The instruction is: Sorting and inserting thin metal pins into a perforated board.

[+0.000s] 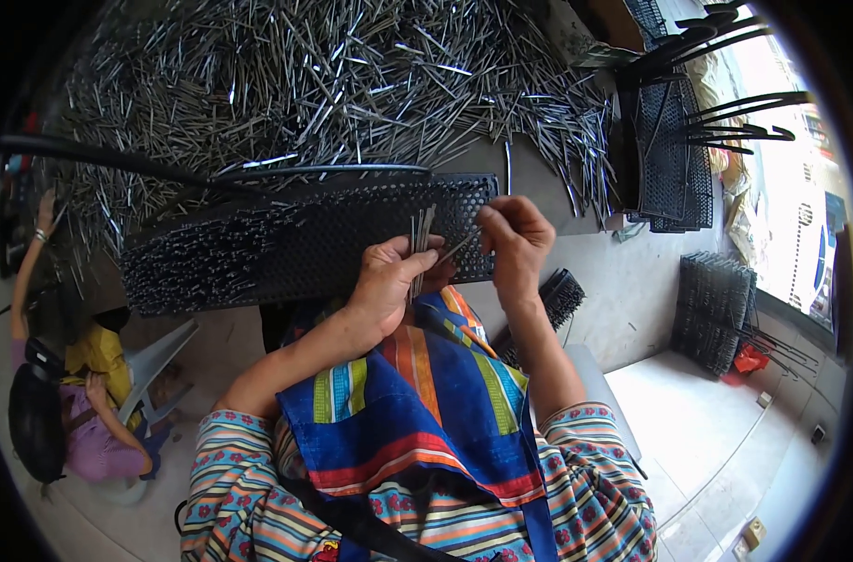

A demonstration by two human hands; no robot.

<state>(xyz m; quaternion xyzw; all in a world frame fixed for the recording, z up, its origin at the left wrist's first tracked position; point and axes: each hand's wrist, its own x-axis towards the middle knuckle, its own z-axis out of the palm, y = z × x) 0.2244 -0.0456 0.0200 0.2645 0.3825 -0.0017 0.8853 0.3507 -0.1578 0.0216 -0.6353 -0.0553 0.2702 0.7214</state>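
Hands (379, 284) (520, 248) hold plain strips (422, 230) near perforated tray (337, 229).

standing rods (197, 258) are crowding the left end of the perforated tray (468, 199), while its middle is lying open. a dark bar (98, 159) is running along the far side, with heaped rods (351, 84) behind it. my left hand (381, 286) is screening the near edge, and bare tabletop (543, 185) is leaving my right hand (518, 244) room past the right end
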